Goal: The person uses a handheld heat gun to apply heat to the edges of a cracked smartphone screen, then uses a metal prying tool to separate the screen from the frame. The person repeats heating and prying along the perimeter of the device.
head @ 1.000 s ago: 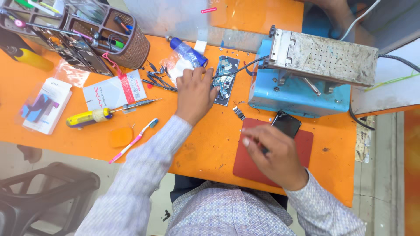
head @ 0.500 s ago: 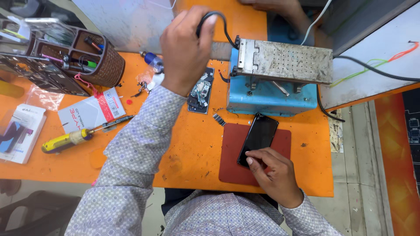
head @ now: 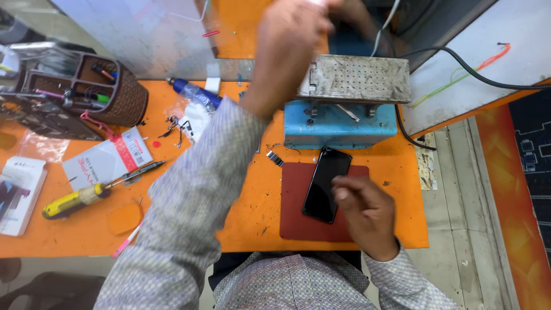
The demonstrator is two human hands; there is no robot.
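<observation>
My left hand (head: 290, 54) is raised high over the back of the table, just left of the blue machine (head: 338, 129) with its perforated metal top plate (head: 356, 77). The hand is blurred and its fingertips run out of the top edge, so what it holds is hidden. My right hand (head: 364, 215) rests on the lower right edge of a black phone (head: 322, 181). The phone lies face up on a dark red mat (head: 295, 224) in front of the machine.
On the orange table (head: 252, 201), left of my sleeve, are a yellow-handled screwdriver (head: 72, 201), a white and red packet (head: 106, 161), a white box (head: 17, 192), a blue bottle (head: 195, 92) and a brown tool basket (head: 123, 100). A black cable (head: 459, 63) runs right from the machine.
My left hand has gone from the circuit board on the table up and back past the machine's left side. My right hand has laid the phone flat on the mat and stays on it.
</observation>
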